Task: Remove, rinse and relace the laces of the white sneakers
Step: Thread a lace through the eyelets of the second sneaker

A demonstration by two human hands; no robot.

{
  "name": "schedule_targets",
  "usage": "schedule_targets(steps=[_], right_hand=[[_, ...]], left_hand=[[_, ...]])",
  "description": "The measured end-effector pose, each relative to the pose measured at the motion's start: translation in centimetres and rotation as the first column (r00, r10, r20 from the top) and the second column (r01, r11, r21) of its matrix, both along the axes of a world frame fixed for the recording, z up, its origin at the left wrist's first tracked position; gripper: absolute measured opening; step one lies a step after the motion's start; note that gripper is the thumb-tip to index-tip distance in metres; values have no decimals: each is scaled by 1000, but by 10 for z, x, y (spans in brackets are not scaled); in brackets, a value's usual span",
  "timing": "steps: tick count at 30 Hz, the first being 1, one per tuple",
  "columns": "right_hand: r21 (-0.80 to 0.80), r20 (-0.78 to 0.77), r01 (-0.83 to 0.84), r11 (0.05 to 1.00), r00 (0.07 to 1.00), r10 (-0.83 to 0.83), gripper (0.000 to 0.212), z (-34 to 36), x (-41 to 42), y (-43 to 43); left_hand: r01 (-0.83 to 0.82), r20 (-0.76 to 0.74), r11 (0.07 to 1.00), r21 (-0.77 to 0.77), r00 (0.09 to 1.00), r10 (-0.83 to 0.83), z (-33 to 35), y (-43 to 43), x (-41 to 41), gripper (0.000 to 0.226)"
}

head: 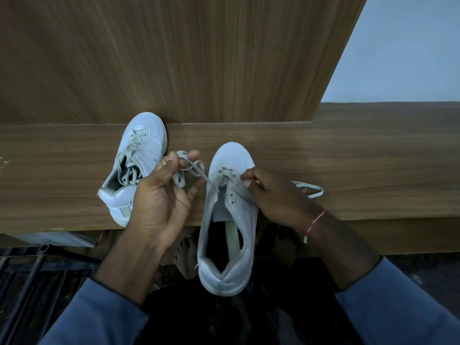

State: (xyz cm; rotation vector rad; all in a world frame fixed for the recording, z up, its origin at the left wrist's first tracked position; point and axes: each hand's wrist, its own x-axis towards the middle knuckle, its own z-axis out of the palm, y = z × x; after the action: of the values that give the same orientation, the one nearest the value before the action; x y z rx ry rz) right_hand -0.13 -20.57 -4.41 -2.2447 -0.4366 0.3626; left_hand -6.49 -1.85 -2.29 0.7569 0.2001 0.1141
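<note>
The near sneaker (245, 210) is laid over the table's (348, 158) near edge, heel overhanging, long axis run toward the far edge, toe farthest; the lace (196, 170) is threaded only through the eyelets nearest the toe. One run is led leftward to the left hand (159, 202), palm up, its grip closed on bunched loops; the right hand (271, 190), knuckles up and nearer the eyelets, appears pinched on the lace there. A pull out along the eyelet row is judged next.
</note>
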Motion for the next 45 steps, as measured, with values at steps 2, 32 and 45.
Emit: schedule_targets(steps=[2,32,45], right_hand=[[-8,6,-7,1000,1000,8,24,1,-1,-1],[166,-103,230,959,971,-215,28,7,-11,16],[155,-84,266,951,963,-256,14,4,-4,8]], left_hand=[[16,-51,1000,8,999,-16,0,1,4,20],[305,-298,228,925,952,-64,-24,-7,12,42],[61,-128,401,914,982,142,-27,-30,12,17]])
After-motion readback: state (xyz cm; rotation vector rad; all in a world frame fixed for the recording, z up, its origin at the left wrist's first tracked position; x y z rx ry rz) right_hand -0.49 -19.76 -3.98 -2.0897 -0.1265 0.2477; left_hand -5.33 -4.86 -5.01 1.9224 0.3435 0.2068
